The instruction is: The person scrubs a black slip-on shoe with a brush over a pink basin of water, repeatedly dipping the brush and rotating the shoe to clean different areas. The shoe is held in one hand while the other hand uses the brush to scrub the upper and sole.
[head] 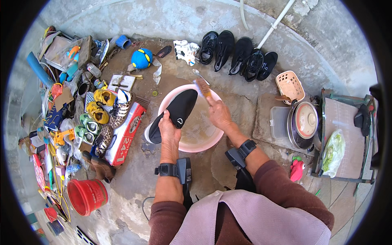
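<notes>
My left hand [170, 130] grips a black slip-on shoe [180, 105] by its side, thumb on the upper. The shoe is tilted above the left part of a pink plastic basin [213, 143], and a pale sole edge shows at its lower end. In my right hand [219, 113] is a scrubbing brush [202, 88] with brown bristles, blurred and held apart from the shoe, over the basin's upper right rim. Cloudy brownish water [196, 131] fills the bottom of the basin. Beyond the rim lies a metal spoon [200, 76] on the ground.
Several black shoes [240, 55] stand along the wall. On the left are a red-and-white carton [127, 137], leopard-print sneakers [102, 141], a red bucket [88, 196] and piled clutter. Rightward sit a peach basket [291, 85], a lidded pot [303, 122] and a low table [346, 116].
</notes>
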Tool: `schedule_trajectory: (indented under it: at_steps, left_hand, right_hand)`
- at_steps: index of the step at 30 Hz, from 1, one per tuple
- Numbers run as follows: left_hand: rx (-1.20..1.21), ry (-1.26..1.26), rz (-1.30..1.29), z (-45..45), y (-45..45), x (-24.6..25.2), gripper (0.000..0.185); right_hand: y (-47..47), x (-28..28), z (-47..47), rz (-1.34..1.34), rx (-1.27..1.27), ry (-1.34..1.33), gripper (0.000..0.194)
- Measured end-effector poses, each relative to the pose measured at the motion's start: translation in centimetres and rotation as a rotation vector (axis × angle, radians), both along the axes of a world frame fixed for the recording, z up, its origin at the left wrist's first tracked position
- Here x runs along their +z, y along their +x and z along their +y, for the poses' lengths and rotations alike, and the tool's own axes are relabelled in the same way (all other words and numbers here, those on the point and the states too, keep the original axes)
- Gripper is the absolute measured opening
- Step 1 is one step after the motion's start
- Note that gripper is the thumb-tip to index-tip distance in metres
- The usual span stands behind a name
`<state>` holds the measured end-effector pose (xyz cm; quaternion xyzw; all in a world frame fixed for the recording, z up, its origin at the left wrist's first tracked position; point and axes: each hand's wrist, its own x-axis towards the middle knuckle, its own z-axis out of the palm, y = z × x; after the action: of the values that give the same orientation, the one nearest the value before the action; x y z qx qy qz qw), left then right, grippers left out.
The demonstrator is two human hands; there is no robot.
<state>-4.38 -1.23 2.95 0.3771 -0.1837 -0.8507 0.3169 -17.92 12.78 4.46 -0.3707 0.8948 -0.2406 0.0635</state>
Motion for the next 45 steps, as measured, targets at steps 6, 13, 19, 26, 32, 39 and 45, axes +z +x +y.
schedule_trajectory:
  at_steps: [6, 13, 19, 26, 32, 39, 45]
  left_hand:
    - [0.044, 0.014, 0.120, -1.1, 0.3, -1.0, 0.008]
    - [0.058, 0.033, 0.061, -0.9, 0.6, -0.8, 0.008]
    - [-0.013, -0.057, 0.066, -0.8, 0.6, -0.2, 0.015]
    - [0.062, 0.039, -0.010, -1.5, 1.1, 1.3, 0.028]
    - [0.159, 0.102, -0.087, -1.6, 1.8, 2.3, 0.034]
    - [0.182, 0.105, 0.041, -2.4, 1.8, 1.0, 0.031]
    - [0.227, 0.145, 0.119, -2.8, 1.9, -0.2, 0.030]
  right_hand:
    - [3.5, 1.6, -0.4, -0.023, 0.265, -0.338, 0.041]
    - [3.7, 0.0, -1.2, 0.079, 0.215, -0.201, 0.041]
    - [-0.8, -3.9, 0.9, -0.143, -0.034, -0.012, 0.038]
    - [-1.0, -8.4, 1.9, -0.495, -0.133, 0.143, 0.035]
    - [0.4, -14.4, 2.6, -0.474, 0.024, 0.439, 0.039]
    - [0.5, -15.5, 2.6, -0.262, 0.579, 0.680, 0.029]
    - [-0.5, -4.4, 0.1, -0.753, 0.037, -0.016, 0.029]
